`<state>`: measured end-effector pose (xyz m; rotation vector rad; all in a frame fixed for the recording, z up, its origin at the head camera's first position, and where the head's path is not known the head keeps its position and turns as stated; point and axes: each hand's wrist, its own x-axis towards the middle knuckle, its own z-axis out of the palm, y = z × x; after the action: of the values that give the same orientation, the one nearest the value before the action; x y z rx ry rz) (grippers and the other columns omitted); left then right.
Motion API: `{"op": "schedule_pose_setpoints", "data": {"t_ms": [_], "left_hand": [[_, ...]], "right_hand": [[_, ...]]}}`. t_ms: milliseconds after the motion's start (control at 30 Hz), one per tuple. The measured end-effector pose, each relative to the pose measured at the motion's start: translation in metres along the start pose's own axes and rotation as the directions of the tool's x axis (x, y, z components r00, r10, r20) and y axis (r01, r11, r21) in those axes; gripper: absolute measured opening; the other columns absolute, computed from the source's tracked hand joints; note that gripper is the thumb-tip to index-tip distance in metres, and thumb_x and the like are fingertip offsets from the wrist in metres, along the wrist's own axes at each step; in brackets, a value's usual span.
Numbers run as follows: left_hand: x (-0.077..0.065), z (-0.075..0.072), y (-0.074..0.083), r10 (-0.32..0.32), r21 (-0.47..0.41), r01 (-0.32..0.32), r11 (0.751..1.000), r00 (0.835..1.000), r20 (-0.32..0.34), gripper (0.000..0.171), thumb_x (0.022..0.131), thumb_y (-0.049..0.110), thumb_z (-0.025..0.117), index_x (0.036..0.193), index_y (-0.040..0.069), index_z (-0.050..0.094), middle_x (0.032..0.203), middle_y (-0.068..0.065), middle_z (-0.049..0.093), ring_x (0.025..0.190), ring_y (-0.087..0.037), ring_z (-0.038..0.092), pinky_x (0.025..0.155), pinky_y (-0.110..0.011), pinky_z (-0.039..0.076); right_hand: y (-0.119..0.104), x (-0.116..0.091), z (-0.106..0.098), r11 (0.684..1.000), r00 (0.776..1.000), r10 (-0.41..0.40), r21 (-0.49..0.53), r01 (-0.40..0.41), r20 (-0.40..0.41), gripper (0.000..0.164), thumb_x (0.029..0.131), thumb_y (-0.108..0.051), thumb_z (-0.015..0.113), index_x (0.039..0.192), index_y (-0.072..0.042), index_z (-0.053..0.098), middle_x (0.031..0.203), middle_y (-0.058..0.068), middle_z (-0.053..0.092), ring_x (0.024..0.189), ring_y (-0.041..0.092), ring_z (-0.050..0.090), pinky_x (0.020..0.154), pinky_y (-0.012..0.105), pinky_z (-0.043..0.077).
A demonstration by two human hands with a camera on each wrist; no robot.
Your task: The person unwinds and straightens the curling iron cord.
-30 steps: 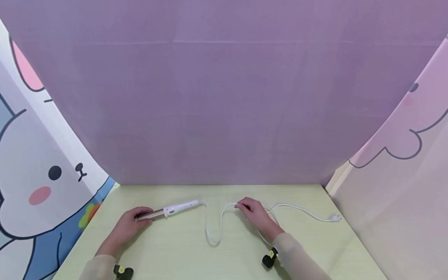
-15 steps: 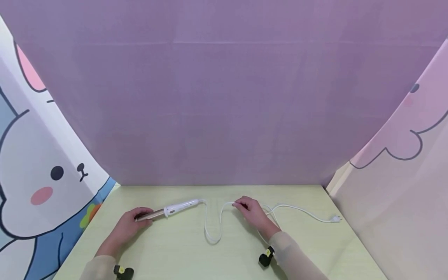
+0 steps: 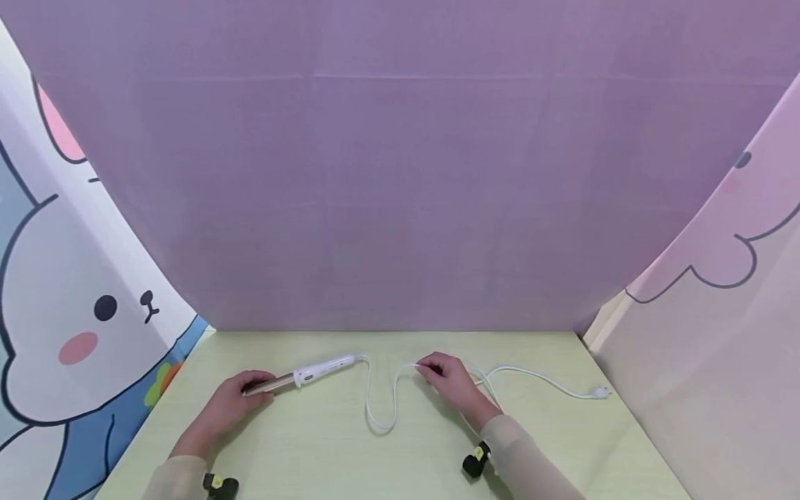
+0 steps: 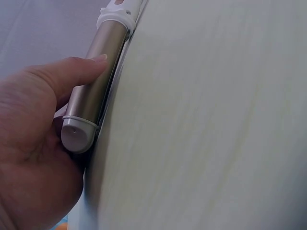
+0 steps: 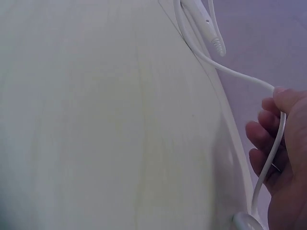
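A curling iron with a white handle (image 3: 325,369) and a gold-brown barrel (image 4: 103,45) lies on the left part of the table, handle pointing right. My left hand (image 3: 231,403) grips the barrel near its white tip, thumb laid along the top in the left wrist view. The white power cord (image 3: 394,403) leaves the handle and dips in a U toward me. At the far side of that U my right hand (image 3: 453,382) pinches the cord between thumb and forefinger. In the right wrist view the cord (image 5: 230,71) runs up to the thumb tip and down past the palm.
Beyond the right hand the cord loops over itself and ends in a white plug (image 3: 600,392) near the right edge of the pale table (image 3: 350,465). A purple backdrop (image 3: 387,208) rises behind the table, with cartoon-printed cloth (image 3: 56,278) at the left.
My right hand has shifted slightly left with the cord pinched in it. The left hand and the curling iron stay where they were.
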<state>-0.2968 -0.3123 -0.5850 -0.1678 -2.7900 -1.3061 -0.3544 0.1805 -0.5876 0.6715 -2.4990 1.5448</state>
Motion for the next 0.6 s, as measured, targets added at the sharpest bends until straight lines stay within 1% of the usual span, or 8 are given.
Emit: {"op": "schedule_pose_setpoints", "data": {"t_ms": [100, 233, 333, 400, 433, 467, 533, 600], "left_hand": [[0.000, 0.000, 0.000, 0.001, -0.009, -0.001, 1.000, 1.000, 0.001, 0.041, 0.097, 0.018, 0.088, 0.134, 0.006, 0.075, 0.133, -0.015, 0.074, 0.124, -0.035, 0.066, 0.106, -0.054, 0.049], [-0.001, 0.002, 0.000, -0.008, -0.019, 0.008, 1.000, 1.000, 0.006, 0.042, 0.097, 0.020, 0.088, 0.135, 0.007, 0.075, 0.134, -0.014, 0.074, 0.125, -0.034, 0.065, 0.107, -0.053, 0.049], [-0.002, 0.001, 0.001, -0.017, -0.017, 0.017, 1.000, 1.000, 0.024, 0.047, 0.099, 0.023, 0.086, 0.140, 0.005, 0.072, 0.137, -0.017, 0.072, 0.128, -0.037, 0.065, 0.110, -0.057, 0.049], [-0.003, -0.001, 0.005, -0.021, -0.007, 0.021, 1.000, 0.999, 0.029, 0.052, 0.101, 0.027, 0.084, 0.144, 0.003, 0.068, 0.141, -0.020, 0.069, 0.130, -0.041, 0.063, 0.111, -0.062, 0.048], [-0.003, -0.001, 0.007, -0.013, 0.002, 0.013, 1.000, 1.000, 0.027, 0.054, 0.103, 0.029, 0.083, 0.147, 0.003, 0.065, 0.143, -0.021, 0.067, 0.132, -0.043, 0.062, 0.111, -0.064, 0.048], [-0.003, -0.002, 0.010, 0.004, 0.011, -0.004, 1.000, 1.000, 0.016, 0.055, 0.103, 0.029, 0.082, 0.148, 0.002, 0.064, 0.145, -0.023, 0.065, 0.133, -0.045, 0.061, 0.110, -0.067, 0.047], [-0.002, -0.003, 0.017, 0.065, 0.036, -0.064, 0.997, 0.998, -0.023, 0.055, 0.104, 0.027, 0.082, 0.148, 0.001, 0.062, 0.147, -0.026, 0.063, 0.135, -0.049, 0.058, 0.111, -0.070, 0.046], [0.000, -0.002, 0.026, 0.149, 0.086, -0.143, 0.986, 0.987, -0.067, 0.054, 0.104, 0.023, 0.082, 0.147, -0.001, 0.062, 0.150, -0.028, 0.060, 0.139, -0.053, 0.055, 0.112, -0.072, 0.044]], "right_hand": [[-0.001, -0.001, -0.001, 1.000, 1.000, 0.010, 0.003, -0.010, 0.007, 0.011, 0.106, -0.011, 0.077, 0.113, -0.004, 0.082, 0.095, 0.004, 0.076, 0.081, 0.009, 0.063, 0.072, 0.023, 0.053], [-0.004, -0.002, -0.004, 1.000, 1.000, 0.027, -0.013, -0.027, 0.015, 0.017, 0.105, -0.013, 0.078, 0.118, -0.003, 0.081, 0.100, -0.001, 0.076, 0.086, 0.013, 0.065, 0.075, 0.026, 0.056], [-0.008, -0.005, -0.008, 1.000, 1.000, 0.022, -0.021, -0.021, 0.020, 0.021, 0.106, -0.015, 0.078, 0.122, -0.001, 0.079, 0.106, 0.000, 0.077, 0.093, 0.016, 0.068, 0.082, 0.029, 0.057], [-0.012, -0.006, -0.012, 1.000, 1.000, 0.000, -0.032, 0.001, 0.024, 0.024, 0.106, -0.016, 0.078, 0.124, -0.001, 0.078, 0.113, 0.004, 0.077, 0.099, 0.018, 0.070, 0.089, 0.033, 0.058], [-0.014, -0.007, -0.015, 0.999, 1.000, -0.018, -0.035, 0.019, 0.024, 0.024, 0.106, -0.016, 0.078, 0.125, -0.002, 0.078, 0.115, 0.007, 0.077, 0.102, 0.021, 0.071, 0.092, 0.036, 0.058], [-0.017, -0.008, -0.019, 0.998, 0.999, -0.047, -0.040, 0.047, 0.022, 0.023, 0.106, -0.016, 0.078, 0.125, -0.003, 0.078, 0.117, 0.009, 0.076, 0.104, 0.023, 0.072, 0.093, 0.038, 0.059], [-0.022, -0.010, -0.027, 0.995, 0.996, -0.086, -0.050, 0.087, 0.020, 0.024, 0.106, -0.015, 0.079, 0.127, -0.004, 0.077, 0.120, 0.011, 0.076, 0.109, 0.028, 0.073, 0.095, 0.045, 0.059], [-0.025, -0.013, -0.038, 0.988, 0.992, -0.128, -0.080, 0.129, 0.013, 0.025, 0.105, -0.014, 0.079, 0.129, -0.005, 0.077, 0.122, 0.011, 0.076, 0.111, 0.033, 0.073, 0.096, 0.051, 0.059]]}}
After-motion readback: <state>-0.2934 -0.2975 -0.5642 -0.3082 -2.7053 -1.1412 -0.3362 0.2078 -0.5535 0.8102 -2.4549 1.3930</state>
